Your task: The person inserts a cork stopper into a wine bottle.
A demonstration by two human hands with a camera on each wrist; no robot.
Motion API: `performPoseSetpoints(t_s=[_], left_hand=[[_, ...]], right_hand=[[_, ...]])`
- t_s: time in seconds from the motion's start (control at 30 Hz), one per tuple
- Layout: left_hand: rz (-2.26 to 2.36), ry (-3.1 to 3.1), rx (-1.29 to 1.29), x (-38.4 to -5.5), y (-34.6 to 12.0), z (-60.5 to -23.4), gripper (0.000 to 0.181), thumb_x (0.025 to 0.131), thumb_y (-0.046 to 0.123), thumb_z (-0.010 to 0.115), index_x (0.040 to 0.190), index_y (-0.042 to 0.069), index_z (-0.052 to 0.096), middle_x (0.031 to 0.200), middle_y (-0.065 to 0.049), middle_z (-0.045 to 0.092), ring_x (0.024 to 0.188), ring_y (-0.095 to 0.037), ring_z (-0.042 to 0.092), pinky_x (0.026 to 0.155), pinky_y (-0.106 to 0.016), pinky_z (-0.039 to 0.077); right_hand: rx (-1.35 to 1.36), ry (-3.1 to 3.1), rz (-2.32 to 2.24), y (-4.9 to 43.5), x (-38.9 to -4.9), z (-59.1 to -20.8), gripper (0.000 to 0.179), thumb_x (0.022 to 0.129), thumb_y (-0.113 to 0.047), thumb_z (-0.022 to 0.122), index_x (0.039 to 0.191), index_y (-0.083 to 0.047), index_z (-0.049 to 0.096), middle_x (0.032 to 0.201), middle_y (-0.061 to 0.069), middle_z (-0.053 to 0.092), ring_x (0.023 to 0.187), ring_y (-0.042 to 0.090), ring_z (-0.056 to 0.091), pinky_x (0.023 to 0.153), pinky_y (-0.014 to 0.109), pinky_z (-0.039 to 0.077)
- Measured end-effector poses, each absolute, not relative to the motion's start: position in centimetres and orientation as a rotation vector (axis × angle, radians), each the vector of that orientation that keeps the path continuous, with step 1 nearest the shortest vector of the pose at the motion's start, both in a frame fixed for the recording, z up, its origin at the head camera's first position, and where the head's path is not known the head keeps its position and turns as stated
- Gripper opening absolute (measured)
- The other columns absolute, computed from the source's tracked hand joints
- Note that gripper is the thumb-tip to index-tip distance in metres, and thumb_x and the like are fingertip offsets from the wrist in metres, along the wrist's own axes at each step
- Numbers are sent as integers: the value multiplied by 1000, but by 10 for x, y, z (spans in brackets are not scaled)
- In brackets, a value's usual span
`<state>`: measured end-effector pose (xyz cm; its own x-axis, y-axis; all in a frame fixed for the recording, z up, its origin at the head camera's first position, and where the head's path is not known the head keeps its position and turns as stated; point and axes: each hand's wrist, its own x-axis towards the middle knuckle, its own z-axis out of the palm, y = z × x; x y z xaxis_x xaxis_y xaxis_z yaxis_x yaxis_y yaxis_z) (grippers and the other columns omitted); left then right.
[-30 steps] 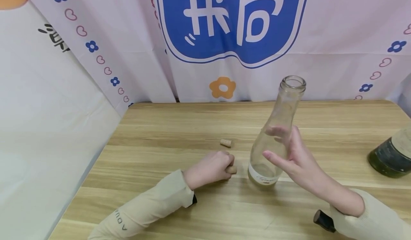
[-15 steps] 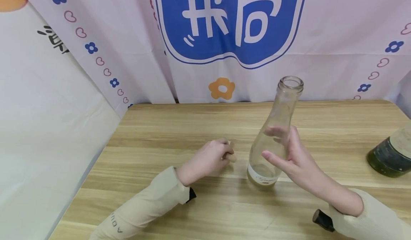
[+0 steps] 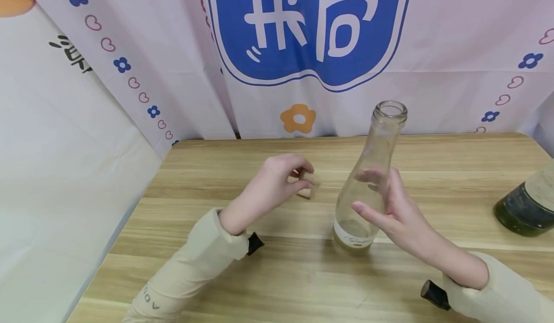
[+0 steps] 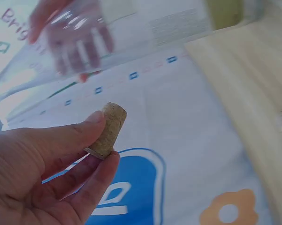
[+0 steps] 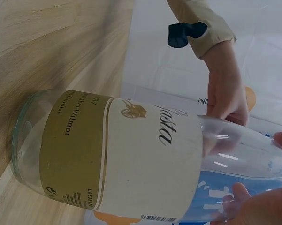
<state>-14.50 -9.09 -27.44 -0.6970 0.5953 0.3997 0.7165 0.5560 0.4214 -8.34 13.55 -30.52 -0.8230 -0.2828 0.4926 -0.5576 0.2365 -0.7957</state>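
In the head view a small cork (image 3: 311, 178) is pinched between thumb and fingertips of my left hand (image 3: 271, 184), raised above the table. The left wrist view gives this cork (image 4: 110, 130) up close, light brown and cylindrical. A second cork (image 3: 305, 193) lies on the wood just beneath the hand, partly covered by it. My right hand (image 3: 407, 222) grips a clear, uncorked glass bottle (image 3: 365, 193) around its shoulder, thumb in front. The bottle's base is at the tabletop. In the right wrist view its cream and gold label (image 5: 150, 154) faces the camera.
A green wine bottle (image 3: 528, 207) with a dark label stands at the table's right side, cut off by the frame. Behind the wooden table (image 3: 242, 164) hangs a printed cloth (image 3: 173, 49). Dark wrist mounts stick out at both sleeves.
My left hand has lifted away from the table and moved toward the back, carrying its cork up past the one lying there. My right hand and the clear bottle have stayed almost still.
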Motion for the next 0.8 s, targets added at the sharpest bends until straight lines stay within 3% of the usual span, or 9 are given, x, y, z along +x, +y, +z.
performPoseSetpoints(t_s=[0.37,0.8], left_hand=[[-1024,-2250,-1127,-144,-84,-238,24,74,5,74,97,0,69,90,-6,62,78,-12,58,73,-15,48],[-1206,-2005,-1208,-140,-69,-204,29,79,-2,67,107,-8,61,96,-13,59,85,-14,58,77,-20,51]], right_hand=[[787,-2274,1578,136,-84,-305,57,77,12,61,124,5,30,120,16,46,112,4,43,96,13,32],[767,-2287,1551,136,-84,-305,57,76,12,62,123,6,30,119,13,47,112,5,44,96,14,33]])
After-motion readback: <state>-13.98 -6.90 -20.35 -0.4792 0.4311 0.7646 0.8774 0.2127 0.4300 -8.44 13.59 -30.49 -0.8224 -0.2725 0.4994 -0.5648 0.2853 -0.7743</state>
